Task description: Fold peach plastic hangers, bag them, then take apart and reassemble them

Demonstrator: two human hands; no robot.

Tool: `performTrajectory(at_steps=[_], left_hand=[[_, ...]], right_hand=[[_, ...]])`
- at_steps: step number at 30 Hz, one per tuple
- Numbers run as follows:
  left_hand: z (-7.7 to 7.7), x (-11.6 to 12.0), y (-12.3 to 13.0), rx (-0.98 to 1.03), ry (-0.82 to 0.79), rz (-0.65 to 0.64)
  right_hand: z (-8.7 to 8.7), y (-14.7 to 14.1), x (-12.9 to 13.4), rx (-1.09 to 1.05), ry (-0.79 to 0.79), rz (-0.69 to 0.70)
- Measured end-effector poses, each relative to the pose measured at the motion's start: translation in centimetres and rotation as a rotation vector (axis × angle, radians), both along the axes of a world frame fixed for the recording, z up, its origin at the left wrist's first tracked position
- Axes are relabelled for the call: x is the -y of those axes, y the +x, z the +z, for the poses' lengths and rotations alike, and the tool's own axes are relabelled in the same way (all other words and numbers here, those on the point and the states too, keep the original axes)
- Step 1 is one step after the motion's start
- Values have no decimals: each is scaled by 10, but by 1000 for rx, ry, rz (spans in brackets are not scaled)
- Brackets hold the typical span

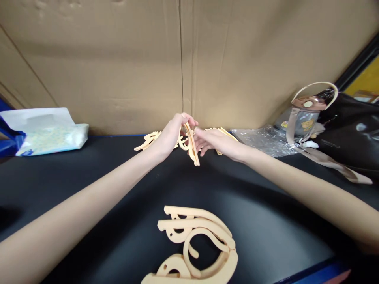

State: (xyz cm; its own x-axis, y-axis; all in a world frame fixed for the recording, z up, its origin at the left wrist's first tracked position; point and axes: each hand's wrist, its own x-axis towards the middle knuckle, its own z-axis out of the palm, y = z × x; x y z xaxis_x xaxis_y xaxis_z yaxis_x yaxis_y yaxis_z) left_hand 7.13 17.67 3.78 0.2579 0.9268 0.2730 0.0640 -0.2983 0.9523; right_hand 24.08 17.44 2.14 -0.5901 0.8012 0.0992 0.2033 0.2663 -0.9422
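My left hand (174, 132) is closed around the upper part of a cream plastic folding hanger (193, 146), holding it tilted just above the far side of the table. Close against the hanger's right side is my right hand (217, 141), its fingers apart and loosely curved; whether the fingertips touch it is hard to tell. Behind my left hand lie more cream hangers (149, 140), and others (226, 133) show partly behind my right hand. Nearer to me, several folded hanger pieces (201, 221) lie on the black tabletop, cut off by the bottom of the view.
A cardboard wall (133, 71) stands behind the black table (118, 197). At left is a soft white-topped packet (53, 134). To the right are clear plastic wrap (260, 140), a strapped water bottle (304, 118) and a black bag (349, 130).
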Motion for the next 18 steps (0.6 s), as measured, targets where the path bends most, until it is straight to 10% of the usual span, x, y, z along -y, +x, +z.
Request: performTrajectory(at_steps=[8, 18], left_hand=[[7, -2, -12, -175, -18, 120], [-1, 3, -2, -412, 35, 83]], right_hand=[[16, 21, -21, 30, 373, -469], [23, 19, 3, 1110, 1114, -337]])
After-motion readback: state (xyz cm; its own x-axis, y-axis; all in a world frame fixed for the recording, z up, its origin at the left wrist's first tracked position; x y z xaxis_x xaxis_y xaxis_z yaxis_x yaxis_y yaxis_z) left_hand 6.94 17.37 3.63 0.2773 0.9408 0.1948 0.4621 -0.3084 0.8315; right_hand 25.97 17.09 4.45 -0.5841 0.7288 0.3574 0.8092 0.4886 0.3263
